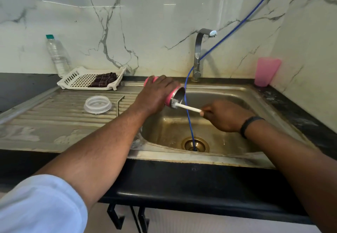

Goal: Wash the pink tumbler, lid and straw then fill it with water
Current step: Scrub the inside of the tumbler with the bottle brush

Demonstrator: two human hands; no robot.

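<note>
Nearest, 2 bare forearms reach over the black counter edge to the steel sink. The right hand has its fingers curled round the white handle of a bottle brush, pinching it near the end, while the bristle head sits just inside the mouth of the pink tumbler. The left hand wraps over the tumbler's body, fingers curled round it, holding it on its side above the basin's left rim, mouth facing right. The tumbler looks like rigid steel with a painted shell: stiff, light when empty, and probably slippery once wet, so a full wrap round the middle seems the safest hold. Left on the drainboard lie the clear lid and the metal straw, just beside each other, apparently unwashed. A blue hose runs into the drain. Farther back stand the tap, a white tray and a pink cup.
</note>
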